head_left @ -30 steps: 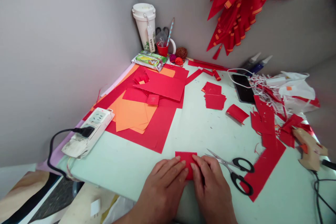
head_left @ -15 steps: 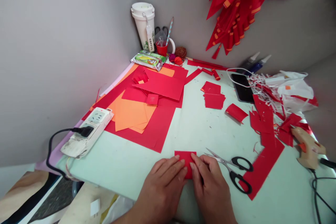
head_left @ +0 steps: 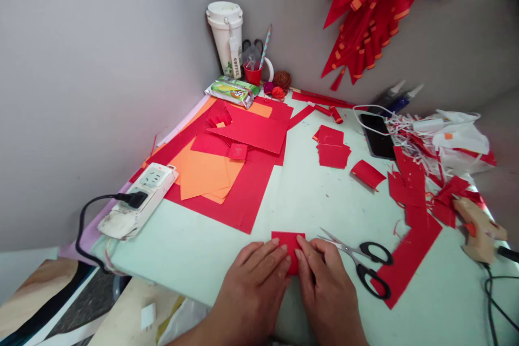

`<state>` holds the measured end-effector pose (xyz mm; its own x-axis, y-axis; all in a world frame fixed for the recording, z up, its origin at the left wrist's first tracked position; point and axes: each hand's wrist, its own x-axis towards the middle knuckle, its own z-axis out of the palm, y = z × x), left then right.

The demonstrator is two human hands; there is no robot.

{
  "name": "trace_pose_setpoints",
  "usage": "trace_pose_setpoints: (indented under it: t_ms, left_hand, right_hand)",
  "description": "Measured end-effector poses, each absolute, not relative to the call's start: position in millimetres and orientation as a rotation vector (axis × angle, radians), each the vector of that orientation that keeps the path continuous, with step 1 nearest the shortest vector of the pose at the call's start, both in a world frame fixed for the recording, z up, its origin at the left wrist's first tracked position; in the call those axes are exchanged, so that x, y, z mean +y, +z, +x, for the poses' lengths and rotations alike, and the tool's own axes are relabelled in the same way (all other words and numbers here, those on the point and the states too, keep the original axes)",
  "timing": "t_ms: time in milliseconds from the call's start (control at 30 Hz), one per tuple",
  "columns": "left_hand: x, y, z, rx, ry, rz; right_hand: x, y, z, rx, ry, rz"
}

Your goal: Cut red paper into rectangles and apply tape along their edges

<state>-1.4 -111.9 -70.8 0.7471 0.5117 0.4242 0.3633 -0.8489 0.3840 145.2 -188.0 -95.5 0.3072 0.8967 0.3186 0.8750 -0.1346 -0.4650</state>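
- One pale green table point(head_left: 308, 200) is filling the view, sitting in a grey corner and carrying scattered paper.
- Large red sheets point(head_left: 243, 194) are lying well beyond the hands toward the left, with orange paper point(head_left: 203, 173) resting on top of them.
- Left hand point(head_left: 253, 292) and right hand point(head_left: 328, 294) are lying side by side at the near edge, palms down, fingers stretched flat, neither clenching nor wrapping round anything.
- Black-handled scissors point(head_left: 360, 262) are resting on the table just beside the right hand, blade tips pointing left and coming close to its fingers.
- Small red paper piece point(head_left: 287, 239) is lying flat directly ahead of both hands, its near part hiding under the fingertips point(head_left: 284, 248) pressing on it. Its visible far edge is running left to right, and both hands are sitting equally near, meeting over its middle.
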Motion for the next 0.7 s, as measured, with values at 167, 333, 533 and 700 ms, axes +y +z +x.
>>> trace_pose_setpoints:
  t_ms: [167, 333, 533, 700]
  left_hand:
    - [-113.5, -72.3, -3.2, 0.675, 0.740, 2.712]
    - [-113.6, -72.4, -4.1, 0.664, 0.708, 2.733]
    - [-114.9, -72.2, -4.8, 0.645, 0.664, 2.754]
    - [-114.9, -72.7, -6.4, 0.634, 0.637, 2.766]
  right_hand:
    - [-188.2, -96.6, 145.7, -1.590, 0.027, -1.985]
    - [-188.9, -96.9, 146.3, -1.621, 0.037, -1.972]
    - [-188.0, -93.0, 145.2, -1.631, 0.020, -1.991]
    - [-188.7, -92.6, 144.5, -1.636, 0.032, -2.025]
